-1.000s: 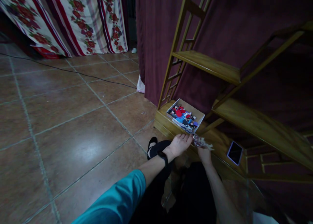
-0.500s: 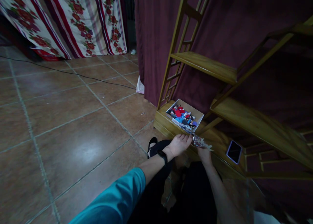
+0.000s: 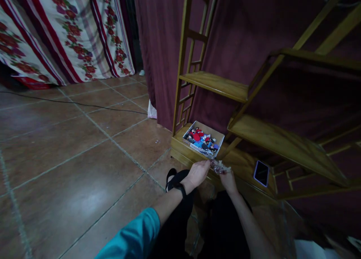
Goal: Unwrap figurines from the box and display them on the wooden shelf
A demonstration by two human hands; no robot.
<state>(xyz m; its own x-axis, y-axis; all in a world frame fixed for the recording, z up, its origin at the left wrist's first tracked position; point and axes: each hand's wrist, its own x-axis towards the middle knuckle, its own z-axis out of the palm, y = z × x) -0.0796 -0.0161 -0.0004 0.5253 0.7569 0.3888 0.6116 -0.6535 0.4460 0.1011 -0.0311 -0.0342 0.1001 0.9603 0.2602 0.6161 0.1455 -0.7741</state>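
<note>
Holding a crinkled clear plastic packet (image 3: 220, 166) between your hands: the left hand (image 3: 199, 172) and right hand (image 3: 229, 180) appear to grip its opposite ends, fingertips partly hidden. The packet lies just beside the white rectangular cardboard box (image 3: 216, 134) of small red, blue and black figures (image 3: 196, 136), on the yellow-brown wooden shelf base (image 3: 241, 163). Apply light, even tension; thin film may tear abruptly and spill any contents.

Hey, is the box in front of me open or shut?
Open. No lid covers the box, and its red, blue and black pieces show from above.
</note>
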